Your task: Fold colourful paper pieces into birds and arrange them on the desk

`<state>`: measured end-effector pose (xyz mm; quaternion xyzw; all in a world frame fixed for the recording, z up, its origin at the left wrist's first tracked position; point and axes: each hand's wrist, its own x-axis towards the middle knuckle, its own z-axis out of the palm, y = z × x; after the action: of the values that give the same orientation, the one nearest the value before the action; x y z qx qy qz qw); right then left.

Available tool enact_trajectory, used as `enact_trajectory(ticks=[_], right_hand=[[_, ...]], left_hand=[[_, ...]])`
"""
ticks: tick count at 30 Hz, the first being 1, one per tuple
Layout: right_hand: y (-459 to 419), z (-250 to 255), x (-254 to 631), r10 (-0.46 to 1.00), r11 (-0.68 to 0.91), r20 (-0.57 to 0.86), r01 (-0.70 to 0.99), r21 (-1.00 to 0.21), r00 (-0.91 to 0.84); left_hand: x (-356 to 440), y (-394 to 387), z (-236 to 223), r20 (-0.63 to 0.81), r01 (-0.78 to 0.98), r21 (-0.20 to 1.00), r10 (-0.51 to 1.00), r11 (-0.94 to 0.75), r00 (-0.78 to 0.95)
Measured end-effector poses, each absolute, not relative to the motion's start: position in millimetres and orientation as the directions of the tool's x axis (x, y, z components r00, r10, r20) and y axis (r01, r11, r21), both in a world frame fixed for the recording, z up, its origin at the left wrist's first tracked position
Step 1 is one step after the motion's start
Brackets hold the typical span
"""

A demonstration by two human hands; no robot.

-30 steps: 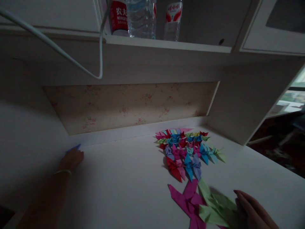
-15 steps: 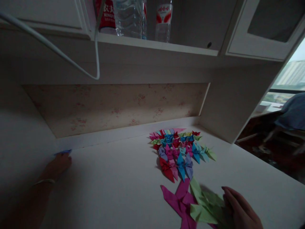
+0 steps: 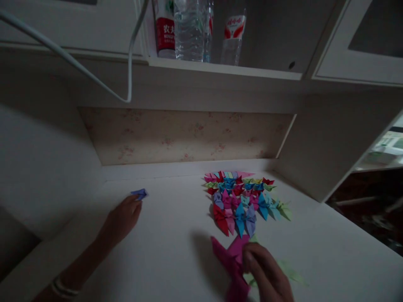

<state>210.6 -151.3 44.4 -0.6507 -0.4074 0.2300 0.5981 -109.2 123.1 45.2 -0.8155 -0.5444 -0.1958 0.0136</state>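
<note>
My left hand (image 3: 122,220) reaches over the left of the white desk, its fingers closed on a small blue-purple origami piece (image 3: 140,193). In the lower middle, my right hand (image 3: 267,268) pinches a large magenta origami figure (image 3: 233,258) with pointed, pinwheel-like arms. It looks lifted, tilted above its shadow. Behind the right hand lies a light green origami figure (image 3: 291,272), partly hidden and blurred. Beyond them, many small origami figures (image 3: 241,209) in red, pink, blue, purple and green sit packed in rows.
The white desk (image 3: 170,239) ends at a floral-papered back panel (image 3: 192,136) and a side panel (image 3: 333,142). Overhead, a shelf (image 3: 226,70) carries plastic bottles (image 3: 233,40). A white cable (image 3: 78,65) hangs at upper left.
My left hand has moved right with the blue-purple piece. The right hand has left the green figure, shifted left and taken hold of the magenta one. The view has turned slightly left.
</note>
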Motion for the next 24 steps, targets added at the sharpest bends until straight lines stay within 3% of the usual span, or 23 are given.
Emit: enact_trajectory(ticks=[5,9,14,21,24], right_hand=[[-84.5,56.2,164.8,0.957,0.222,0.268,0.309,-0.925,0.115],[-64.9,35.1,164.5,0.954,0.264,0.292,0.267,-0.927,0.071],[-77.7,18.9,179.2,0.957,0.246,0.276,0.251,-0.936,0.09],[-85.9,20.0,170.1,0.904,0.41,0.423,0.401,-0.819,-0.06],[-85.6,23.4,164.4,0.922,0.36,0.388,0.383,-0.851,-0.005]], left_hand=[[-44.3,17.2,41.7,0.349,0.684,0.512,0.853,-0.521,0.388],[-10.2,-23.4,42.8,0.374,0.527,0.669,0.851,-0.523,0.37],[6.0,-33.4,40.6,0.371,0.435,0.713,0.823,-0.549,0.431],[1.8,-46.7,37.0,0.35,0.392,0.743,0.815,-0.542,0.462],[-1.9,-48.9,37.0,0.335,0.342,0.795,0.832,-0.502,0.442]])
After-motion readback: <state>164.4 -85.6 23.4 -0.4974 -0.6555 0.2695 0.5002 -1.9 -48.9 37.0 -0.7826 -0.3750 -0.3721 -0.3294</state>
